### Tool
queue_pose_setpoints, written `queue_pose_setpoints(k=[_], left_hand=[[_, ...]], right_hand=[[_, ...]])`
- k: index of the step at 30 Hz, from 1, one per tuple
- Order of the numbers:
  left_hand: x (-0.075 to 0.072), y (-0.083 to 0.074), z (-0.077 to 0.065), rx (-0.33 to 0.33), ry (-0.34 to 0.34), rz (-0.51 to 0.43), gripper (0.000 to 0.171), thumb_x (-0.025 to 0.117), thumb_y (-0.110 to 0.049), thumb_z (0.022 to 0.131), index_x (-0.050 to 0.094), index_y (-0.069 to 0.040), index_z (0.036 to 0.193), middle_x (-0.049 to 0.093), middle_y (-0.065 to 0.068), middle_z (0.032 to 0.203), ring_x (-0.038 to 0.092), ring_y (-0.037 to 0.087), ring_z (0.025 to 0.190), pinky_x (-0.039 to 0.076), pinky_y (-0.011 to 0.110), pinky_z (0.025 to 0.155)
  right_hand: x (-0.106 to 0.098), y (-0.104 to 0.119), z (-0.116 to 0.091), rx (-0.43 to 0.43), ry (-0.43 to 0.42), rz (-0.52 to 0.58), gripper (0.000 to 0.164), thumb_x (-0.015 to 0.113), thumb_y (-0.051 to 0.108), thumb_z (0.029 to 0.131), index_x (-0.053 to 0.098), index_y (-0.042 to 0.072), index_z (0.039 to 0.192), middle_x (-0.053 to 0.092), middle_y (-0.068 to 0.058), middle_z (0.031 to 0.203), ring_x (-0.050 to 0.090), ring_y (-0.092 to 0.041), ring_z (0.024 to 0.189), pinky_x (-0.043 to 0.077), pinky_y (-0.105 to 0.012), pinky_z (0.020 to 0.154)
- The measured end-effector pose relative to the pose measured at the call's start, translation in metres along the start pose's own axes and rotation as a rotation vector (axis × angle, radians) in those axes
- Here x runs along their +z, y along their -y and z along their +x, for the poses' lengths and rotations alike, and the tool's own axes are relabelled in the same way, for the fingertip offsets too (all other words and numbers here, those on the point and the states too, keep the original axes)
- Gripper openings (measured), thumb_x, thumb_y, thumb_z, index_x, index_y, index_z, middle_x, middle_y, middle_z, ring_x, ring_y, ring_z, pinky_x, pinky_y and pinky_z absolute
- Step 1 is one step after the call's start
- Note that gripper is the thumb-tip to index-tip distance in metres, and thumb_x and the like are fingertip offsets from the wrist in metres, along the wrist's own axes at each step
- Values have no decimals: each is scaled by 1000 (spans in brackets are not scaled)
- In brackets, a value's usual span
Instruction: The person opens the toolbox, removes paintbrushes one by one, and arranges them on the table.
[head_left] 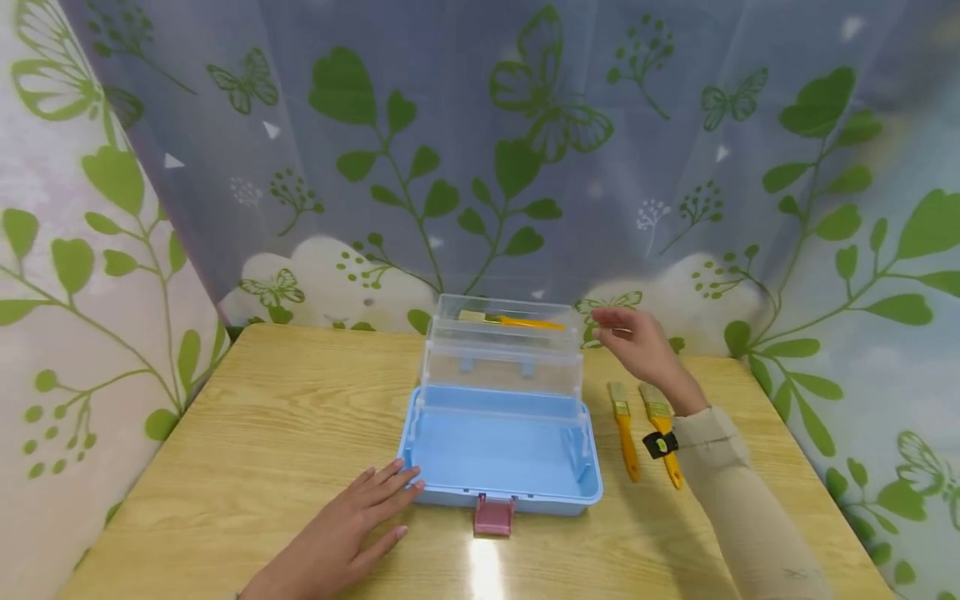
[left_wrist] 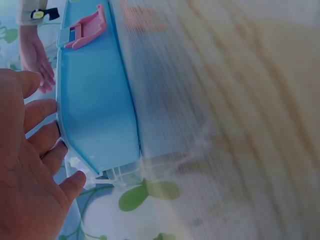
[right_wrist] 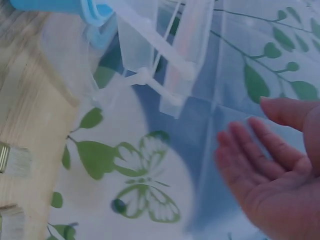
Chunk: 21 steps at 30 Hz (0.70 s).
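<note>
A light-blue storage box [head_left: 498, 454] stands unfolded on the table, its pink latch [head_left: 493, 517] hanging at the front. Above its back edge rise clear tiered trays [head_left: 498, 375]. One paintbrush [head_left: 528, 322] with a yellow handle lies in the top tray. My left hand [head_left: 356, 521] rests its extended fingers at the box's left front corner; in the left wrist view those fingers [left_wrist: 42, 112] are at the rim. To the right of the top tray, my right hand [head_left: 641, 350] is raised with relaxed fingers and holds nothing.
Two yellow-handled paintbrushes lie right of the box, the nearer-in brush [head_left: 625, 433] beside the outer brush [head_left: 657, 408], which the right forearm partly crosses. The wooden table [head_left: 300, 400] is bordered by leaf-and-butterfly patterned curtains [head_left: 465, 167] at the back and sides.
</note>
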<state>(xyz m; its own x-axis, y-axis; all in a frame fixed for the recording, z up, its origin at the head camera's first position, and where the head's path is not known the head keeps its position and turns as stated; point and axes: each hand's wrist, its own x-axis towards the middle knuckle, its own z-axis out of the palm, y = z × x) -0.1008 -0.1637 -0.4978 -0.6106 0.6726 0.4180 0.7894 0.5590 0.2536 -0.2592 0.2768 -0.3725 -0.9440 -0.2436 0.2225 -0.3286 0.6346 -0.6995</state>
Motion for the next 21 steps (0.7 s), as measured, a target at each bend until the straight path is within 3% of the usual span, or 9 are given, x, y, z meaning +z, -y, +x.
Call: queue_pose_setpoints(k=[4,11,14,17,19,21], left_hand=[[1,0,0,-6,18,-12,54,63,-28,103,50,-11,152,47,7,157,41,28,147,-2,17,124],[0,2,-1,-21,28,-33,54,63,-27,102,49,-11,152,48,8,157,40,28,147,-2,17,124],[-1,2,0,-29,31,-15,55,63,-28,102,49,-13,153,48,6,157,40,27,147,18,29,126],[-1,1,2,-28,28,15,54,66,-27,101,51,-14,151,49,5,156,42,26,147,41,49,115],[-1,1,3,-12,19,48,53,67,-28,100,53,-13,150,52,6,154,44,26,145,48,58,105],[0,0,4,12,3,73,52,67,-28,100,56,-11,147,54,7,151,47,27,143,51,59,101]], right_hand=[[10,-13,19,-59,-38,66,31,59,6,103,64,-6,130,66,-26,129,64,-39,119,52,-50,104],[24,-22,42,-105,-23,174,32,61,5,102,63,-7,131,66,-26,130,62,-38,121,52,-40,107],[28,-21,51,-130,-20,198,32,62,1,100,63,-9,130,65,-27,129,62,-41,121,53,-35,105],[33,-22,60,-134,29,237,33,61,-1,100,61,-10,131,64,-30,130,60,-45,122,55,-28,100],[37,-24,66,-115,85,259,35,60,-1,100,60,-10,134,62,-31,132,59,-46,124,57,-27,97],[40,-24,71,-102,153,243,38,59,-1,101,57,-11,137,60,-32,134,59,-47,125,57,-32,99]])
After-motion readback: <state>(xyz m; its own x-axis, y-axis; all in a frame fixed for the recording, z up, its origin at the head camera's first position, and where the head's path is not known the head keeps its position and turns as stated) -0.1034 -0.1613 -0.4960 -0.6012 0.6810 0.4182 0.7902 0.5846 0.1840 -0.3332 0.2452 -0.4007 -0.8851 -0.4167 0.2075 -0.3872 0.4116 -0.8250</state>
